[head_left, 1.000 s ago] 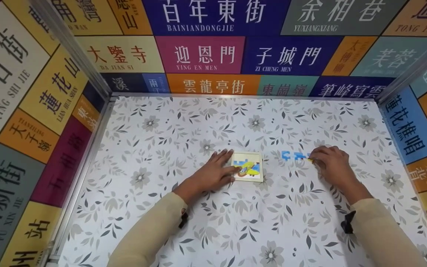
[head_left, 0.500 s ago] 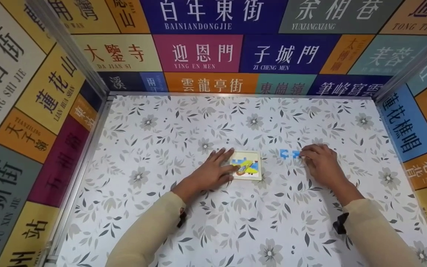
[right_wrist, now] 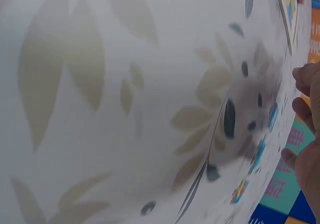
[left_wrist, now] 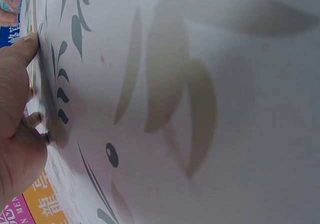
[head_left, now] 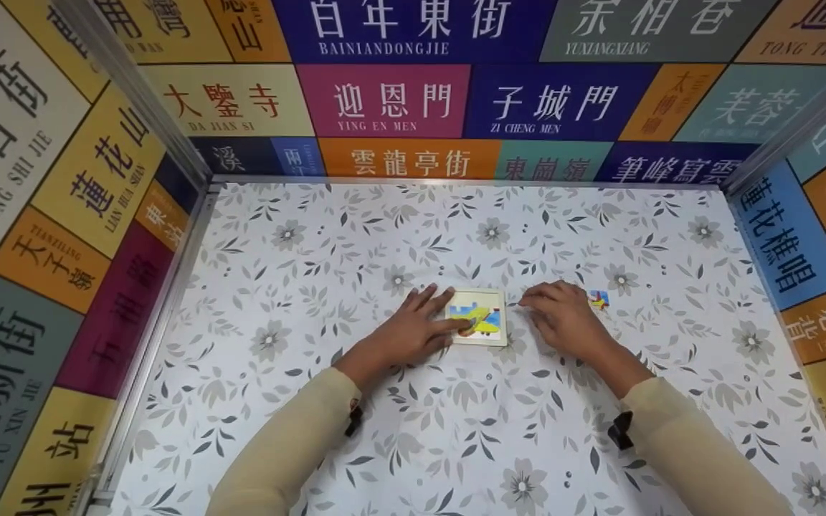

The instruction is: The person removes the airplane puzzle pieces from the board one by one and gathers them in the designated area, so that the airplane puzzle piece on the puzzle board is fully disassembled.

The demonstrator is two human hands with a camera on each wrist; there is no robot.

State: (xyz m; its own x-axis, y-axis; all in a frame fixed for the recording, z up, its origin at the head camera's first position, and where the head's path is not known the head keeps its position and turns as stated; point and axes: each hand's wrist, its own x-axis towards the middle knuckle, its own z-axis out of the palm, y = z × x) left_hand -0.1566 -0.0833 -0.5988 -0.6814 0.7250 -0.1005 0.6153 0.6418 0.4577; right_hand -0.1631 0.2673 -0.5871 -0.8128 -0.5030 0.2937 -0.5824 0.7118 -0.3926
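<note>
A small square jigsaw puzzle board with a pale wooden frame lies near the middle of the table. Its picture of a yellow plane on blue is partly covered by fingers. My left hand rests spread at the board's left side, one finger reaching over the picture. To the right of the board, my right hand hovers low with loosely bent fingers; nothing shows between them. Beneath it, the right wrist view shows two blue puzzle pieces, hidden in the head view. A blue, yellow and red piece lies beyond the hand's right side.
The table wears a white cover printed with grey leaves and flowers. Panels with large Chinese lettering stand along the back, left and right sides.
My right hand has moved left from the row of loose pieces toward the board, uncovering the multicoloured piece. My left hand stays on the board.
</note>
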